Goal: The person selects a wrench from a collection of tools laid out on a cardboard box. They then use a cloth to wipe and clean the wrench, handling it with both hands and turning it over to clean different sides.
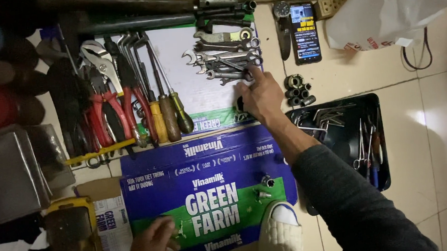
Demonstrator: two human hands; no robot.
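Observation:
My right hand [260, 95] reaches forward over flattened blue and green cardboard [156, 189], its fingertips on a small wrench at the lower edge of a row of steel spanners [226, 53]. Whether it grips the wrench I cannot tell. My left hand [152, 240] rests flat on the near part of the cardboard, fingers spread, holding nothing. Two small metal sockets [265, 186] lie on the cardboard between my arms.
Pliers, screwdrivers and hex keys [133, 89] line the left. A black tray [378, 150] of hex keys and picks sits right, with loose sockets [297, 89] beside it. A phone [305, 32], a watch, a white plastic bag [383, 13] and a white shoe [281, 232] lie around.

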